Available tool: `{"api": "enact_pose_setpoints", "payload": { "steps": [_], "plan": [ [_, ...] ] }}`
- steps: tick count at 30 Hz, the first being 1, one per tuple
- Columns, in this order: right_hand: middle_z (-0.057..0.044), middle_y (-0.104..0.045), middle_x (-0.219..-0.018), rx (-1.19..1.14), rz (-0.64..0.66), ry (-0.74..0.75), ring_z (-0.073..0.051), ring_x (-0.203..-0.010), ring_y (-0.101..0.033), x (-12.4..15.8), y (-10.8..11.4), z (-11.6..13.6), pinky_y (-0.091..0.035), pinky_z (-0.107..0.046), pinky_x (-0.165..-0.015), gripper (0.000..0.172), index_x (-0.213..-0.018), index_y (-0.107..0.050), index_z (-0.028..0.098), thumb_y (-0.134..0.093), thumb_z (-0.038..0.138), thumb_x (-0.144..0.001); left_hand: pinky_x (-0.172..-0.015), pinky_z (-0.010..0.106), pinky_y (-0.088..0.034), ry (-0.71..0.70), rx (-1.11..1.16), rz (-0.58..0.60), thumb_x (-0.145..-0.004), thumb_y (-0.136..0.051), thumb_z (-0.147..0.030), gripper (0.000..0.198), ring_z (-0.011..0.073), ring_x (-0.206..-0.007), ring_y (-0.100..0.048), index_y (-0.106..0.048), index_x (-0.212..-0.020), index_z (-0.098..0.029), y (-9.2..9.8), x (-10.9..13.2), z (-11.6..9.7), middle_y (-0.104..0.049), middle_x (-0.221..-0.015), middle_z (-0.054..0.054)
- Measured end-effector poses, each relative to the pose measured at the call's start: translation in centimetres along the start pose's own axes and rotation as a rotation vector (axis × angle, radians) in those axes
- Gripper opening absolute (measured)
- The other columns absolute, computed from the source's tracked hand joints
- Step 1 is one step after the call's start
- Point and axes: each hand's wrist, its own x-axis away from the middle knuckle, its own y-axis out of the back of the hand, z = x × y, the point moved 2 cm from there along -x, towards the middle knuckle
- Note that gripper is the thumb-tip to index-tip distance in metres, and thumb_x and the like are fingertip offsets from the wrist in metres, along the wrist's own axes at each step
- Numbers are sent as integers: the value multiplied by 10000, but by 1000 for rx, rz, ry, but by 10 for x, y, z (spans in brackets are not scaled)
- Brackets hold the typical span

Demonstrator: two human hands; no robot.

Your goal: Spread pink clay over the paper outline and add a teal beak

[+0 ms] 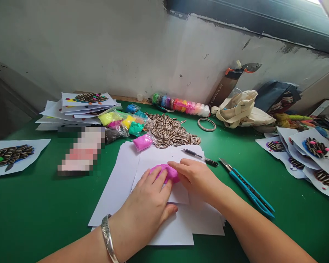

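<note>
Head view: clay [173, 176] lies under the left hand [151, 199], fingers spread, not grasping; right hand [199, 178] touches its edge, grip indeterminate. Probably light, soft; hold rim broadly.

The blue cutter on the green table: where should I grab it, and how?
Probably by the middle of the blue handle, coming from the near right side. It lies slanted, with that long handle toward you and its metal end pointing away, beside the pen, so your grip should stay clear of the metal.
</note>
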Motion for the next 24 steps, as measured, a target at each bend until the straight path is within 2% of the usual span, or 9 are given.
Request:
{"api": "enact_pose_setpoints", "payload": {
  "steps": [4, 8, 15, 20, 24],
  "plan": [
    [-4, -583, -771, 24, -12, -61, -118, -638, -476, -7, 1, 9, -258, -241, -567, 426, -1251, -620, 270, -456, 127, -885, -1143, 545, -332, 25, 28, 32, -836, -673, -355, 494, 364, -1331, -435, -614, -1251, -94, 2, -2, 0, -575, -1352, 175],
    [3, -577, -746, 42, 40, -71, -122, -618, -465, -14, -3, 15, -229, -251, -549, 370, -1207, -644, 290, -468, 189, -897, -1159, 540, -305, 40, 56, 50, -831, -669, -347, 491, 358, -1350, -413, -612, -1261, -116, 2, -3, 0, -555, -1377, 165],
    [-26, -616, -758, 122, 111, -2, -151, -656, -518, -16, -8, 18, -237, -273, -553, 381, -1248, -619, 218, -450, 189, -908, -1166, 539, -285, 58, 51, 85, -848, -639, -376, 518, 367, -1377, -378, -591, -1290, -110, -1, -1, 0, -510, -1425, 173],
    [-10, -635, -798, -75, 62, -57, -127, -670, -546, -14, -6, 11, -301, -233, -590, 391, -1222, -641, 275, -450, 172, -896, -1164, 540, -295, 63, 48, 78, -844, -651, -376, 509, 366, -1362, -399, -603, -1275, -109, 1, -1, 0, -535, -1402, 163],
    [-13, -647, -822, -159, 27, -89, -127, -719, -567, -15, 0, 11, -334, -218, -634, 410, -1224, -640, 270, -443, 149, -886, -1162, 546, -294, 57, 65, 69, -839, -657, -355, 492, 364, -1359, -400, -611, -1264, -112, 1, -1, 0, -542, -1394, 158]
  ]
}}
